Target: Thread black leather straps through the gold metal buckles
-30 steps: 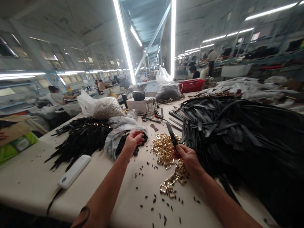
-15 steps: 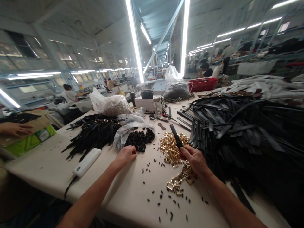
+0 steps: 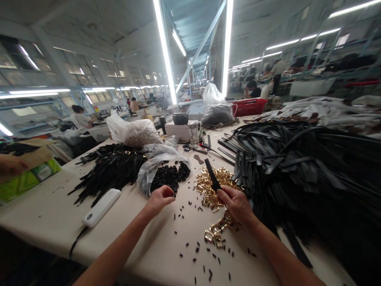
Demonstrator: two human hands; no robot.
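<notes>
My right hand (image 3: 236,204) is closed round the end of a black strap (image 3: 212,178), which sticks up over a heap of gold buckles (image 3: 212,186). My left hand (image 3: 160,200) hovers just in front of an open plastic bag of small black loops (image 3: 169,176), its fingers pinched together on something too small to make out. More gold buckles (image 3: 216,234) lie below my right wrist. Small black pieces (image 3: 205,254) are scattered over the white table (image 3: 44,214) between my arms.
A big pile of black straps (image 3: 303,167) fills the right side. Finished straps (image 3: 110,169) lie at the left, next to a white power bank (image 3: 101,206). Bags, a jar (image 3: 194,134), a box and a red basket (image 3: 248,106) stand at the back. Another person's hand (image 3: 8,167) rests on a green box.
My left hand has drawn back out of the bag of black loops toward me and is now pinched shut. My right hand keeps hold of the strap.
</notes>
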